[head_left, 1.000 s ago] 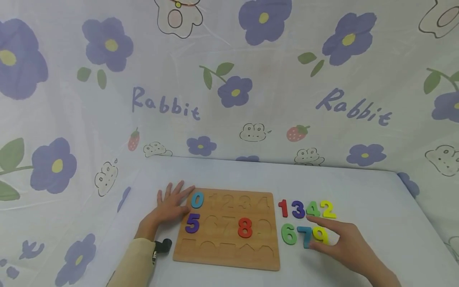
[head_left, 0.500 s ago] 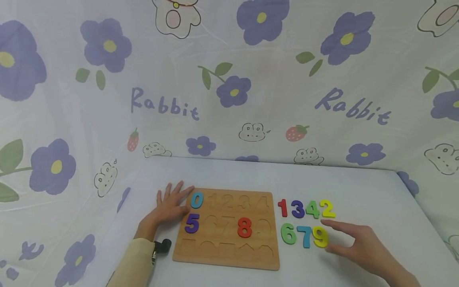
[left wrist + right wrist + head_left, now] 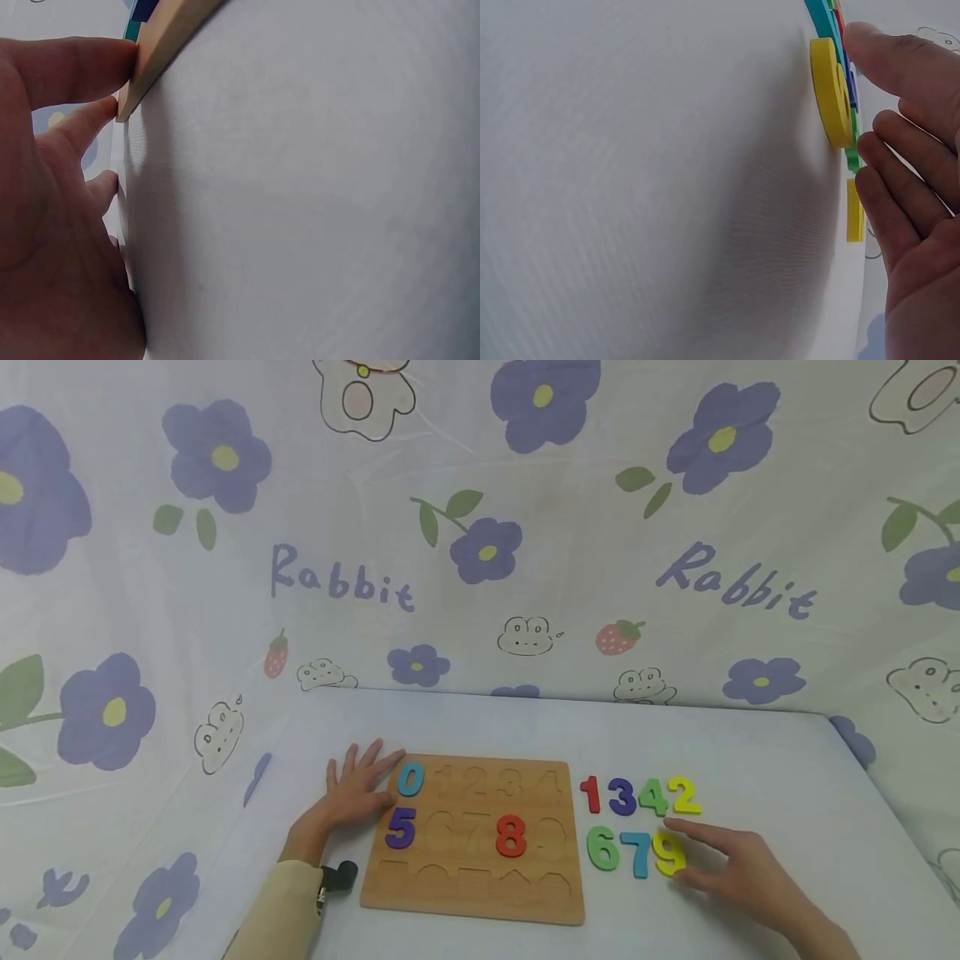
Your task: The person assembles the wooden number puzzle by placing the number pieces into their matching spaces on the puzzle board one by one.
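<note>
My left hand (image 3: 348,797) lies at the left edge of a wooden number puzzle board (image 3: 480,895), thumb and index fingertip against it. In the left wrist view the thumb (image 3: 82,67) touches the board's side. A blue 0 (image 3: 402,781), a purple 5 (image 3: 401,829) and a red 8 (image 3: 511,836) sit in the board. My right hand (image 3: 738,868) hovers, thumb and index finger apart, right of a yellow 9 (image 3: 679,853). In the right wrist view nothing is between its fingers, and the yellow 9 (image 3: 827,97) lies flat beside them.
Right of the board lie a red 1 (image 3: 592,795), purple 3 (image 3: 632,797), green 4 (image 3: 654,800) and yellow 2 (image 3: 686,808). Below them are a green 6 (image 3: 593,847) and blue 7 (image 3: 640,856). A patterned curtain (image 3: 585,585) stands behind the white table (image 3: 465,718).
My right hand has drawn back rightward from over the 7 and 9, then shifted slightly left toward the 9. The left hand stays in place at the board.
</note>
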Demonstrator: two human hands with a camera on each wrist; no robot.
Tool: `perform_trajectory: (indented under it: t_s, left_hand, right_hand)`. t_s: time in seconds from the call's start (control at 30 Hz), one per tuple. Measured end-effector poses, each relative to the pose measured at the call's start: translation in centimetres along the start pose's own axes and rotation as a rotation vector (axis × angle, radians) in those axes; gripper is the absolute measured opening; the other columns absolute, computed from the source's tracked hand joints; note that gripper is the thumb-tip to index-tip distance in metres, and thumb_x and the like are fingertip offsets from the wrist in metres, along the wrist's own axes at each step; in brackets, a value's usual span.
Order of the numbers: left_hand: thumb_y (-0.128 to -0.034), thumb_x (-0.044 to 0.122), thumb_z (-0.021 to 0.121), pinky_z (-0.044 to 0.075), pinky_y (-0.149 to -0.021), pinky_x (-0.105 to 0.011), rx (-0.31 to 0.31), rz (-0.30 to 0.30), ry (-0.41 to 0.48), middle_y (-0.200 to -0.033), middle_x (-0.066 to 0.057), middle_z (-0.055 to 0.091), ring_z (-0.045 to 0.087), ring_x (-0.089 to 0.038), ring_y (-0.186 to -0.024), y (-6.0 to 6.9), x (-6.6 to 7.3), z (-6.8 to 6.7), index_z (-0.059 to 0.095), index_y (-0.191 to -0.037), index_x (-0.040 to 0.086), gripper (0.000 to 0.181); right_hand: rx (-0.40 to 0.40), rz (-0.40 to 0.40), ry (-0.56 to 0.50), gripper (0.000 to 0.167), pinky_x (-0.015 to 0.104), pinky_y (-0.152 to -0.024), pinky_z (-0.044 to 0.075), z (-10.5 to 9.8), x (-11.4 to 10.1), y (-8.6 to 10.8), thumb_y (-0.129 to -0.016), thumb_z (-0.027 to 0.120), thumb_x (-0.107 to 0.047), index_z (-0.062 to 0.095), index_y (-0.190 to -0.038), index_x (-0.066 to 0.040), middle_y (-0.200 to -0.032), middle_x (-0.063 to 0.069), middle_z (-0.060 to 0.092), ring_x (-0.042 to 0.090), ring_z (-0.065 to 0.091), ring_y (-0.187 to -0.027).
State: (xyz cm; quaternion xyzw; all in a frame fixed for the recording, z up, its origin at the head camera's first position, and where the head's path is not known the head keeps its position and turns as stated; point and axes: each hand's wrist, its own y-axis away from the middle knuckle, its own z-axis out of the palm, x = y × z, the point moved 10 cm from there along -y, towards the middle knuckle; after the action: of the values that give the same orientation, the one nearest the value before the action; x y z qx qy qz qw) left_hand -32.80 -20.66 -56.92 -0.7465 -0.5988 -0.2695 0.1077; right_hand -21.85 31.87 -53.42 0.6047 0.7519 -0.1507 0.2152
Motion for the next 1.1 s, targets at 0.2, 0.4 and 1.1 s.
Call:
perform_trajectory:
  t_s: [0.2, 0.4, 1.1]
  left_hand:
    - [-0.0978, 0.023, 0.066, -0.017, -0.125, -0.081, 0.004, 0.011, 0.014, -0.183, -0.023, 0.012, -0.01, -0.059, -0.166, 0.1, 0.0, -0.1, 0.043, -0.17, 0.022, 0.076]
    - [-0.0949, 0.027, 0.067, -0.017, -0.124, -0.082, 0.038, 0.049, 0.052, -0.182, -0.026, 0.014, -0.009, -0.061, -0.165, 0.0, -0.2, -0.1, 0.046, -0.168, 0.023, 0.076]
    - [-0.0982, 0.027, 0.066, -0.016, -0.125, -0.08, 0.012, 0.019, 0.009, -0.184, -0.022, 0.012, -0.01, -0.058, -0.167, 0.0, -0.3, 0.2, 0.042, -0.171, 0.024, 0.076]
  right_hand:
    - [-0.042, 0.036, -0.022, 0.067, 0.067, -0.11, 0.054, 1.0, 0.6, -0.3, -0.081, 0.098, -0.027, 0.075, -0.143, -0.016, -0.141, 0.004, 0.077, 0.042, 0.066, -0.139]
    - [-0.016, 0.035, -0.027, 0.062, 0.065, -0.109, 0.056, 1.2, 0.5, -0.3, -0.082, 0.096, -0.021, 0.076, -0.141, -0.015, -0.139, 0.005, 0.078, 0.043, 0.067, -0.138]
    - [0.141, 0.041, 0.026, 0.062, 0.07, -0.105, 0.055, -4.1, -2.9, 1.3, -0.084, 0.096, -0.021, 0.075, -0.141, -0.01, -0.139, 0.014, 0.077, 0.048, 0.069, -0.132]
